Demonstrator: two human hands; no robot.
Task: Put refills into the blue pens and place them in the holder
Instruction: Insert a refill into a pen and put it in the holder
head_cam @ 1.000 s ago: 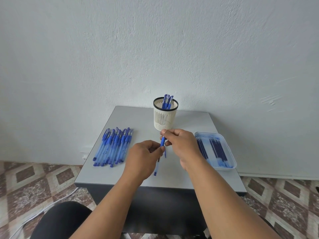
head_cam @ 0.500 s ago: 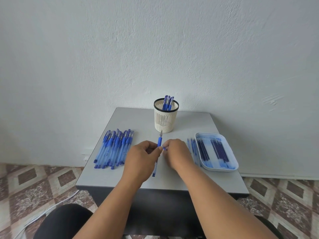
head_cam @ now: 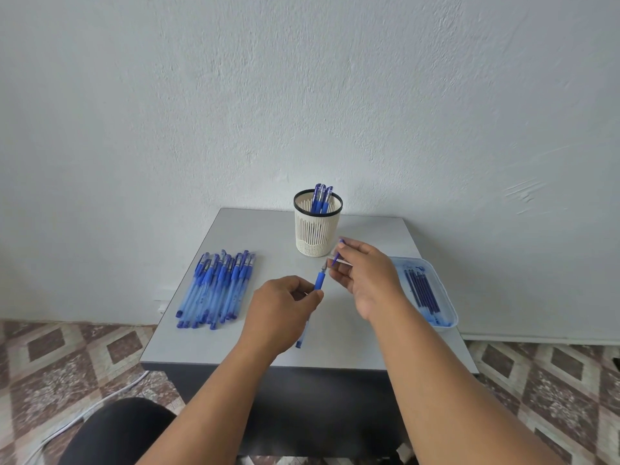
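Note:
My left hand [head_cam: 280,312] grips a blue pen [head_cam: 318,280] over the middle of the grey table [head_cam: 261,229], its tip pointing up and away. My right hand [head_cam: 364,275] is just right of the tip and pinches a small blue and clear piece, likely the pen's cap [head_cam: 337,255]. A cream mesh holder [head_cam: 318,229] with a black rim stands at the back and has three blue pens [head_cam: 321,198] in it. Several blue pens [head_cam: 216,288] lie in a row on the left. A pale blue tray [head_cam: 448,297] on the right has several dark refills [head_cam: 422,290].
The table stands against a white wall. Its front edge is near my forearms. A patterned tile floor lies around it, with a white cable [head_cam: 84,414] at the lower left. A dark trouser leg [head_cam: 117,434] shows at the bottom.
My right hand has moved up and right, away from the pen, with the small piece in its fingers. The left hand kept hold of the pen, its tip now uncovered.

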